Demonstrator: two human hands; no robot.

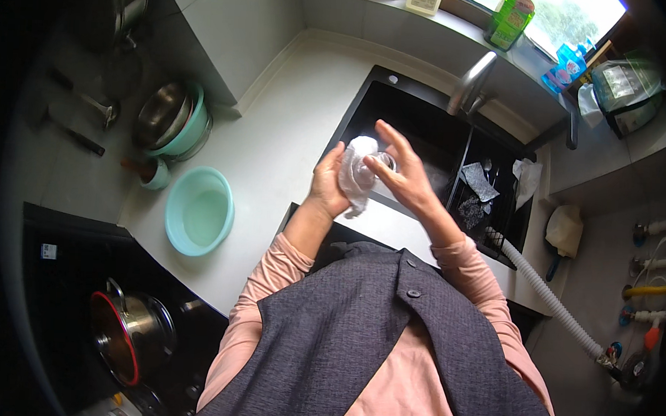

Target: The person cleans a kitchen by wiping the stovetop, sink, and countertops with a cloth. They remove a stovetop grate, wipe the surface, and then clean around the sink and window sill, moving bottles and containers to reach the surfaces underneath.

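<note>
My left hand (329, 181) grips a crumpled white cloth (358, 173) above the near edge of the black double sink (365, 106). Against the cloth lies a small clear, round-rimmed object (387, 162), perhaps a glass or jar. My right hand (404, 169) is at its right side, the thumb reaching across it and the fingers raised apart. Whether the right hand bears any of its weight cannot be told. The metal faucet (472, 83) stands behind the sink, beyond my right hand. Part of the clear object is hidden by the thumb and the cloth.
A mint green basin (200, 212) stands on the white counter (262, 177) at left. Stacked bowls (167, 117) are beside the wall. A steel pot (129, 333) sits on the black stove. The right sink compartment holds a silvery pad (479, 181) and utensils; bottles (510, 20) line the sill.
</note>
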